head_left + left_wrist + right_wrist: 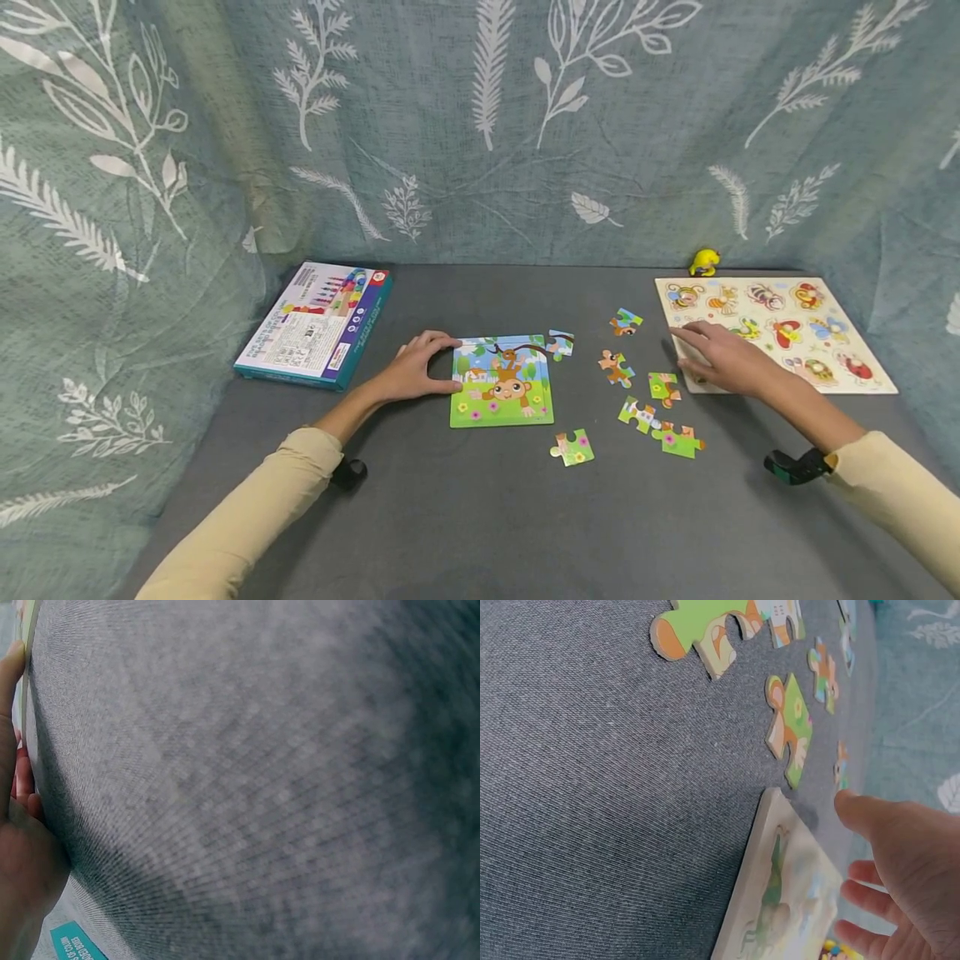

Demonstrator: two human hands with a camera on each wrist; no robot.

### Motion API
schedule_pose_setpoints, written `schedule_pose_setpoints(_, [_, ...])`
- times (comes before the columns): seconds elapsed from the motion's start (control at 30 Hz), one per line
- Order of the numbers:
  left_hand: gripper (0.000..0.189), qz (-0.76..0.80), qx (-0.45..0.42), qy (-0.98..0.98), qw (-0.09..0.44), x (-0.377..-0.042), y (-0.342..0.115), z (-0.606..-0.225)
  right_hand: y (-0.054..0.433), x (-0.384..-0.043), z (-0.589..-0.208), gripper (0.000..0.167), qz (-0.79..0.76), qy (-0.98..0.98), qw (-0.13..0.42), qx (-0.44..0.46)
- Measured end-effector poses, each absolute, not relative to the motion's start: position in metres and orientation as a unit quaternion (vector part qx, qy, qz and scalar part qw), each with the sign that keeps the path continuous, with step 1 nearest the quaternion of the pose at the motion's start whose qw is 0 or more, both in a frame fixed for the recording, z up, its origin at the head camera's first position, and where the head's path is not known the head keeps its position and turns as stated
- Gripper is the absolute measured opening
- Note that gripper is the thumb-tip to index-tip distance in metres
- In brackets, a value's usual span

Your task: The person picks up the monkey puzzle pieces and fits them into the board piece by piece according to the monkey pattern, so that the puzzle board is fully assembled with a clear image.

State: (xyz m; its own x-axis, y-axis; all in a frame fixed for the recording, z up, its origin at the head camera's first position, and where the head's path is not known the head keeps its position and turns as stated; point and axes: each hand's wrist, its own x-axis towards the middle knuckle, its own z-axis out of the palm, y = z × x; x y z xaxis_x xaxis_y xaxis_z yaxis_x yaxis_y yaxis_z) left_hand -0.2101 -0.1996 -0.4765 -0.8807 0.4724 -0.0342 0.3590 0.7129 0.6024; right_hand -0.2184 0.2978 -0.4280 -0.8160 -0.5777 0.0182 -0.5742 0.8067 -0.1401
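A square monkey jigsaw board (502, 400) lies flat on the grey tabletop in the middle of the head view. My left hand (415, 367) is at its left side, with thumb tip on the left edge and fingertips at the upper left corner. The left wrist view catches the thumb against the board's thin edge. Over the left part of a wooden insect puzzle board (787, 292) hovers my right hand (723, 358), its fingers loosely spread and nothing held. Near it lie loose jigsaw pieces, among them a green one (664, 388) that also shows in the right wrist view (791, 727).
More jigsaw pieces are scattered between the boards, one (561, 343) right at the monkey board's upper right corner, another (573, 448) below it. A flat blue box (307, 325) lies at the left. A yellow toy (704, 262) stands behind the insect board, before a patterned curtain (450, 192).
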Motion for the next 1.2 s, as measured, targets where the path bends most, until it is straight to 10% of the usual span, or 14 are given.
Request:
schedule_pose_setpoints(0.7, [0.070, 0.303, 0.218, 0.923, 0.089, -0.207, -0.204, -0.480, 0.268, -0.215, -0.426, 0.044, -0.131, 0.936, 0.015, -0.326])
schedule_pose_setpoints(1.2, [0.070, 0.307, 0.223, 0.920, 0.092, -0.208, -0.200, -0.475, 0.160, -0.235, -0.434, 0.027, -0.129, 0.919, 0.018, -0.373])
